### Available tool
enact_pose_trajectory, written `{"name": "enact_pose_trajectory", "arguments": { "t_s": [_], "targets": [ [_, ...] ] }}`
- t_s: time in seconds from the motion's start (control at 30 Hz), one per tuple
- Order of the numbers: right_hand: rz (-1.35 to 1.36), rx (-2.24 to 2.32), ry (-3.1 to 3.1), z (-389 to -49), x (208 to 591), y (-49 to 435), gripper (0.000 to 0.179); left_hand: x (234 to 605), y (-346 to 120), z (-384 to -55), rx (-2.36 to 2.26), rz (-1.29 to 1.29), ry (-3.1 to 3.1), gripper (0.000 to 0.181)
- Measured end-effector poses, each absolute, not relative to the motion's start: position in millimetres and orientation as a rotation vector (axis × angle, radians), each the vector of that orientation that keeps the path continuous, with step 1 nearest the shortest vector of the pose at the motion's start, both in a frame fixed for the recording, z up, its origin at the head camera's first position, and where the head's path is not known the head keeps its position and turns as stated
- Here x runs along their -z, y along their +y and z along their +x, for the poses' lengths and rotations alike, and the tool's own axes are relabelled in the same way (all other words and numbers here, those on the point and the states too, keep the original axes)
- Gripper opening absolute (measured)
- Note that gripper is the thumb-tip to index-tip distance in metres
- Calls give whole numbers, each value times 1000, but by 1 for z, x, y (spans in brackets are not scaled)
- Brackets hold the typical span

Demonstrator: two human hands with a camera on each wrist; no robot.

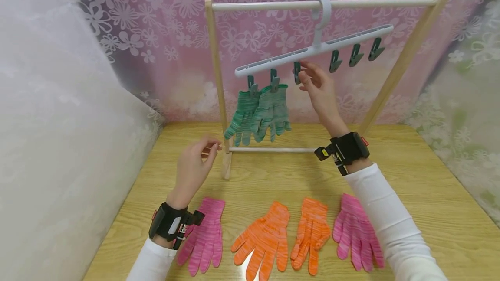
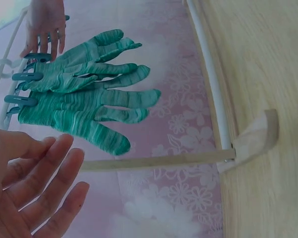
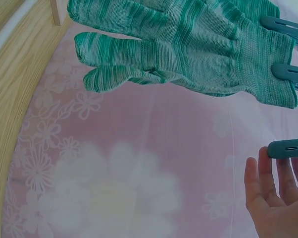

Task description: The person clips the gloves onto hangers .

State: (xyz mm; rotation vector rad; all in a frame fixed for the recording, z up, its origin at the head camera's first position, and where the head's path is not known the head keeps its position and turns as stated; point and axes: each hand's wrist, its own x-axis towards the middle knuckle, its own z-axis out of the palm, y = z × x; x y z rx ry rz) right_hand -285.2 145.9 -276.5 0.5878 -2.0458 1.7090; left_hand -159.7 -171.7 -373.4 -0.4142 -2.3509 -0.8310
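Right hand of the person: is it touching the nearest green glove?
Apart. The right wrist view shows it: pink backdrop is visible between the right hand and the nearest green glove.

The upper frame is spanned by a pink backdrop [image 1: 175,34] patterned with white flowers, its left flanked by a whitish wall covering [image 1: 78,120], its right by a pale floral panel [image 1: 465,99], and the bottom is filled by a wood-grain surface [image 1: 441,185].
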Motion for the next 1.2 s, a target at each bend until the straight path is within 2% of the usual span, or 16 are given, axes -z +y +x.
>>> {"name": "enact_pose_trajectory", "arguments": {
  "t_s": [0.3, 0.5, 0.67, 0.8, 1.2],
  "targets": [
    [574, -1707, -2032, -286, 278, 144, 41, 390, -187, -124, 623, -500, -2603, 9],
    [568, -1736, -2016, -286, 281, 143, 41, 417, -184, -103, 614, -507, -2809, 9],
    [555, -1727, -2022, -286, 282, 140, 40, 435, -182, -90, 621, -626, -2904, 11],
    [557, -1727, -2016, -285, 281, 140, 40, 443, -184, -84, 600, -729, -2972, 16],
    [547, -1752, -1999, -281, 280, 138, 40, 448, -188, -88, 570, -789, -2970, 26]
  ]
}}
